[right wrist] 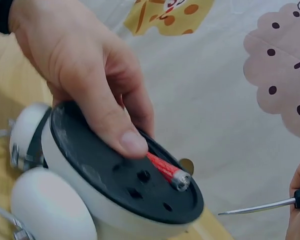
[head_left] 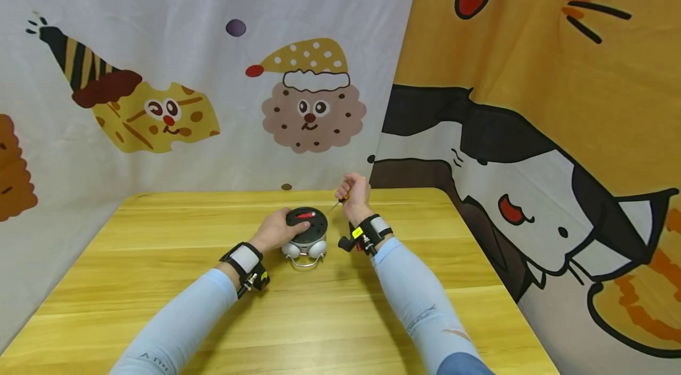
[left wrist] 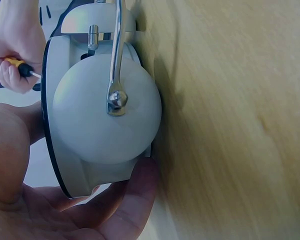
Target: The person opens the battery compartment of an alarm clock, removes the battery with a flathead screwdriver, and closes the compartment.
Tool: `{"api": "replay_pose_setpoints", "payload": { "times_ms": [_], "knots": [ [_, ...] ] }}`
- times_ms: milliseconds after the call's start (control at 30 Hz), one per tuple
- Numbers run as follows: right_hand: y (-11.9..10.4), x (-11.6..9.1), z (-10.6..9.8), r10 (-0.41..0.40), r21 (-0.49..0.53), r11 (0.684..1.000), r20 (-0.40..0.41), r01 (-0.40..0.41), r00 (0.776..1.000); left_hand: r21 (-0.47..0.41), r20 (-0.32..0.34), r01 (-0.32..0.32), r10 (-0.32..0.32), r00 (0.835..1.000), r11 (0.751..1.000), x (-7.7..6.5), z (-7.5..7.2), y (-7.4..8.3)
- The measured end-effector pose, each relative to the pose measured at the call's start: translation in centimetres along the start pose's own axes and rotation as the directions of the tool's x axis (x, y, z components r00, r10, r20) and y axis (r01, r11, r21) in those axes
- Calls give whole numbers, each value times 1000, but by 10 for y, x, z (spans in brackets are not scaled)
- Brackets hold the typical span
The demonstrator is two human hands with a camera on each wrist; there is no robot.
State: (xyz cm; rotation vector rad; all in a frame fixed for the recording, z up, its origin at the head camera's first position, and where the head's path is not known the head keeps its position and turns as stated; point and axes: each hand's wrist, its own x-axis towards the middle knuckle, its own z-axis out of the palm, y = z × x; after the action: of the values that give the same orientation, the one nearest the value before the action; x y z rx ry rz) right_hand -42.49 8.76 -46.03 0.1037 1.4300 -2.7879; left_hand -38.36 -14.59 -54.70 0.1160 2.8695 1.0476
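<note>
A white twin-bell alarm clock (head_left: 315, 232) lies with its black back (right wrist: 97, 160) facing up, tilted in the right wrist view. A red battery (right wrist: 162, 167) shows in its back. My left hand (head_left: 273, 229) grips the clock's side, thumb on the back and fingers around the edge. In the left wrist view, the white bells (left wrist: 107, 112) and metal handle (left wrist: 116, 65) face the camera. To the right of the clock, my right hand (head_left: 355, 191) holds a screwdriver (left wrist: 24, 68) with a yellow and black handle. Its metal tip (right wrist: 225, 214) points toward the clock, apart from it.
The wooden table (head_left: 298, 322) carries the clock. Behind it hangs a white curtain (head_left: 181, 174) with cartoon prints, and an orange one (head_left: 511, 55) stands along the right side. Both wrists wear strapped cameras (head_left: 260, 276).
</note>
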Motion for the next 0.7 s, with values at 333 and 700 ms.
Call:
{"api": "replay_pose_setpoints", "payload": {
  "times_ms": [333, 700],
  "knots": [
    [-14, 2, -13, -31, -144, 989, -22, 27, 999, 2, -16, 1, -1, 1000, 1000, 5, 6, -8],
    [-32, 3, -37, -25, -316, 949, -44, 10, 999, -16, -11, -5, 5, 1000, 1000, -12, -7, 12]
  ]
}}
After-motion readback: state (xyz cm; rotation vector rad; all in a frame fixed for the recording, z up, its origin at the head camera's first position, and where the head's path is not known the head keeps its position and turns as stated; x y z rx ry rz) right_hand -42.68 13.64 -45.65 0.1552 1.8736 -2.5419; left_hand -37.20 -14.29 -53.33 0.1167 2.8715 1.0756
